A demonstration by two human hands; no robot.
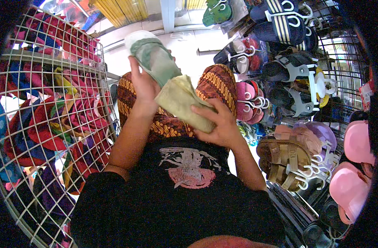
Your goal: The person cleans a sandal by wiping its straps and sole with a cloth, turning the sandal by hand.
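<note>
Fingers of the left hand wrap a green-and-white shoe at eleven o'clock, apparently to steady it; right hand, toward three, grips folded yellowish cloth over its near end.

Pretty tight in here: white wire rack on the left, black wire grid on the right, pale floor between them blown out by bright light.

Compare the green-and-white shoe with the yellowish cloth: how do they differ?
The shoe is green and white; the cloth is yellowish. The shoe has a long, rounded shape; the cloth is folded. The left hand holds the shoe; the right hand, the cloth. Both are held.
</note>
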